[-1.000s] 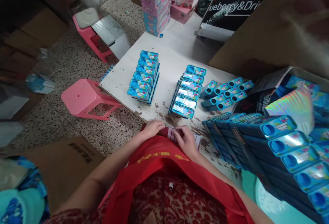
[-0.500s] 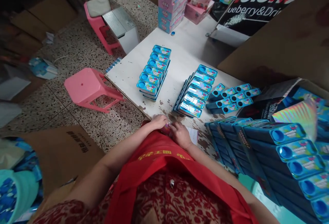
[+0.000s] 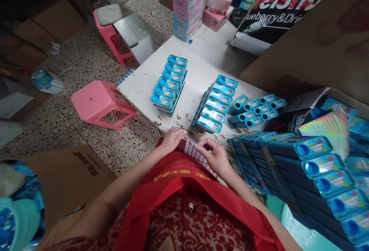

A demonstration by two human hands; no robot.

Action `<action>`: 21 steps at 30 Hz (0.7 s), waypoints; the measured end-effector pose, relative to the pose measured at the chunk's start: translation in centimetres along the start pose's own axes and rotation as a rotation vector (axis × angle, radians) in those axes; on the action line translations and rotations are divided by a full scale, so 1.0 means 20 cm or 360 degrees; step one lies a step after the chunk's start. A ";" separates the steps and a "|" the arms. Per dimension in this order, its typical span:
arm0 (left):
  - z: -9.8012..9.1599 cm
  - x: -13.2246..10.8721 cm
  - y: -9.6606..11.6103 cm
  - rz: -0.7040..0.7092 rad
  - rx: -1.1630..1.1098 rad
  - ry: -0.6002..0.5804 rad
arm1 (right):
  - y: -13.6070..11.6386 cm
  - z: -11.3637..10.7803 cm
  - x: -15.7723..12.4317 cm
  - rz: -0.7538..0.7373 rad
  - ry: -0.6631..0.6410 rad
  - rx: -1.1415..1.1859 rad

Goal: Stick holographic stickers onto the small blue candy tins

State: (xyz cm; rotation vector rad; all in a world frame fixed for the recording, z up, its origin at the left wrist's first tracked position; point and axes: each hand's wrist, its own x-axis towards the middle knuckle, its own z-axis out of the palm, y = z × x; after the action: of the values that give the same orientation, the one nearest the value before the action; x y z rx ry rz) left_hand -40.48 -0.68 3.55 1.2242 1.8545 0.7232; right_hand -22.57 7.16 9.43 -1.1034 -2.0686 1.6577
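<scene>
A sheet of pale rectangular labels on dark red backing (image 3: 192, 150) lies across the red apron at the table's front edge. My left hand (image 3: 173, 139) holds its left end, fingers bent together over it. At the sheet's upper edge is my right hand (image 3: 215, 157), thumb and forefinger pinched together; whether a label is between them is too small to tell. Beyond the hands stand two rows of blue boxes with round holes in their tops, a left row (image 3: 168, 83) and a right row (image 3: 215, 105).
Smaller blue boxes (image 3: 255, 110) cluster on the white table (image 3: 201, 57). Bundled blue boxes (image 3: 300, 174) are stacked at the right, beside an open carton (image 3: 314, 112). Pink and purple boxes (image 3: 187, 9) stand at the back. A pink stool (image 3: 95, 99) is on the left floor.
The label sheet now shows between my hands, where a small pinkish patch was visible before. My right hand has moved right, away from the left. The view has shifted slightly.
</scene>
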 end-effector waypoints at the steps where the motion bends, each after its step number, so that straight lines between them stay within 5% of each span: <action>1: -0.03 -0.03 0.05 0.0088 -0.0206 0.0048 | -0.04 -0.03 -0.01 0.0045 0.0017 0.0103; 3: -0.09 -0.08 0.14 0.0205 -0.0503 -0.0052 | -0.10 -0.07 -0.01 0.0075 0.0038 0.0256; 6: -0.12 -0.08 0.27 0.0076 -0.0633 -0.0301 | -0.15 -0.10 0.00 0.0054 0.0164 0.0334; 10: -0.20 0.03 0.40 0.0017 -0.0554 -0.0285 | -0.17 -0.11 0.09 -0.0004 0.0553 0.0263; 16: -0.41 0.41 0.58 0.0249 -0.0561 -0.0298 | -0.24 -0.21 0.41 -0.0222 0.1163 0.0005; 21: -0.49 0.83 0.67 0.0331 -0.0558 -0.0189 | -0.24 -0.37 0.76 -0.0082 0.1337 -0.0052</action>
State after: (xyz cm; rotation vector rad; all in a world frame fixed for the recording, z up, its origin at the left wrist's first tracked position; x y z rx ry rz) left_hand -46.01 19.28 14.46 1.2084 1.4425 1.0181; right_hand -30.05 22.71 12.40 -1.4146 -1.5401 0.8816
